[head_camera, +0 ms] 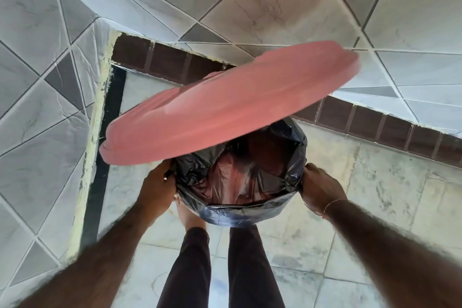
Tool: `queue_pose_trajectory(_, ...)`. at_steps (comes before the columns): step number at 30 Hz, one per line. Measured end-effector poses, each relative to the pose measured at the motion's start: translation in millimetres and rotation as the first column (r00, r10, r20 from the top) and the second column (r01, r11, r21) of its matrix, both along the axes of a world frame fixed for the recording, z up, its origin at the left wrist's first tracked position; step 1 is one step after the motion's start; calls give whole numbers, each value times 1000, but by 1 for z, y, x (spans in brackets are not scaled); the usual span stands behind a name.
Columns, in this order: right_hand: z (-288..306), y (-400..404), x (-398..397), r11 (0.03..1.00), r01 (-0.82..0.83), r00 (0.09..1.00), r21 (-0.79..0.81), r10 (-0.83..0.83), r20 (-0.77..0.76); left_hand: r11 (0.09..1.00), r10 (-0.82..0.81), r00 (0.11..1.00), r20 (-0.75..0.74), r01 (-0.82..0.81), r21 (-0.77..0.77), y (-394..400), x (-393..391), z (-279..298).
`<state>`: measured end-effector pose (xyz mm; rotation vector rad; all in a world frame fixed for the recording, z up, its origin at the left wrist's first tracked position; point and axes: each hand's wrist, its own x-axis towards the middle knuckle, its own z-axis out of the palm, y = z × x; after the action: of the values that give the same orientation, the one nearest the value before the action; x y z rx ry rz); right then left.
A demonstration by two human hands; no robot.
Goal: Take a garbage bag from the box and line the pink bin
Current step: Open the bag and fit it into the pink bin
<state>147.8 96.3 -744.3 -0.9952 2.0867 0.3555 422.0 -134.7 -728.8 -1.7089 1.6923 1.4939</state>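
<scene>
The pink bin stands on the floor in front of me, its pink inside (240, 182) showing through the liner. Its round pink lid (225, 107) is raised and tilted, blurred, covering the far half of the opening. A black garbage bag (240, 212) sits inside the bin with its edge folded over the near rim. My left hand (156, 186) grips the bag edge at the left side of the rim. My right hand (321, 189) grips it at the right side. The garbage bag box is not in view.
The bin stands in a corner of grey tiled walls (37, 107) with a brown tile skirting (375, 120). My legs (220, 270) and one bare foot (188, 215) are right against the bin's near side on the pale floor tiles (375, 207).
</scene>
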Motion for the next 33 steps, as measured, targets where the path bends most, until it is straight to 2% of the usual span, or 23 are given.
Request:
queue_pose_trajectory(3,-1,-4,4,999,5,999,-41,-4,39,979,173,983,-58,-165,118,-5,-13,4)
queue_pose_trajectory(7,2,-4,13,996,39,999,-80,-35,41,929,321,947,-15,-312,202,-16,-22,16)
queue_pose_trajectory(11,10,5,32,994,82,996,-78,-78,51,917,348,937,-39,-331,222,-13,-17,27)
queue_pose_trajectory(15,15,18,54,991,133,984,-31,-128,120,940,311,950,-21,-304,155,-5,-11,32)
queue_pose_trajectory(20,26,27,87,997,63,971,54,-74,227,912,345,938,-32,-327,248,0,-9,39)
queue_pose_trajectory(22,27,25,98,998,38,968,53,-50,244,923,298,954,-35,-279,264,-1,-4,39)
queue_pose_trajectory(26,27,14,120,1000,2,958,25,-10,288,964,102,995,-5,-98,246,3,6,36)
queue_pose_trajectory(28,27,9,131,1000,28,952,-1,-26,304,973,77,997,3,-76,217,8,8,34)
queue_pose_trajectory(30,28,3,142,999,45,952,-18,-37,304,974,143,990,-1,-141,178,13,7,32)
queue_pose_trajectory(33,29,-7,157,999,48,948,-24,-38,315,924,374,928,-4,-372,84,19,1,30)
